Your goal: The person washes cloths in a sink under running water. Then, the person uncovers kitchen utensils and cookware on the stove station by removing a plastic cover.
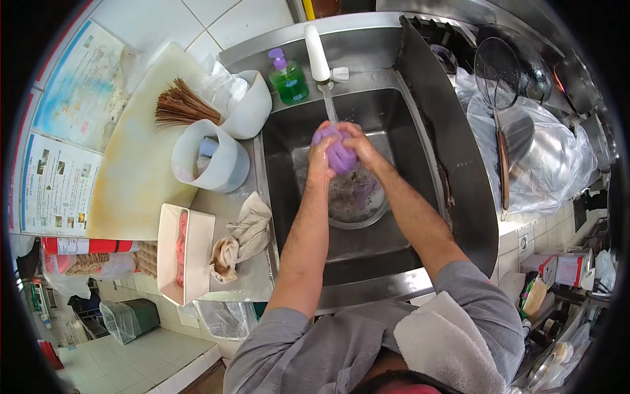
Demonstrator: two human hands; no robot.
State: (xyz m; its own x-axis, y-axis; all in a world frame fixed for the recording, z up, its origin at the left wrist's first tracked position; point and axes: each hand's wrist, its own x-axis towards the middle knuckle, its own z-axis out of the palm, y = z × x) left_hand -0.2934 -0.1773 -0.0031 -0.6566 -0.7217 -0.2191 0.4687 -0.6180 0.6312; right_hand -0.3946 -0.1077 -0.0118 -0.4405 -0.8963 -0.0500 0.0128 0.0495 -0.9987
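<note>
Purple cloth (340, 156), clamped by the fingers of your left hand (319, 157) and right hand (365, 150), appears mid-rinse beneath the faucet (316, 54), the next move likely calling for wringing.

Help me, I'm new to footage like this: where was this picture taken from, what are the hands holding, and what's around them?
There is no machine here, just a person's bare hands. The one picture comes from a camera worn on their head, looking forward and down; its wide lens bends the edges.

The left hand and right hand squeeze a purple bundle, probably a cloth, under water running from a white tap. Below, a round bowl sits in the metal sink.

Near the tap stands a green soap bottle. On the counter to the left lies a crumpled beige cloth.
</note>
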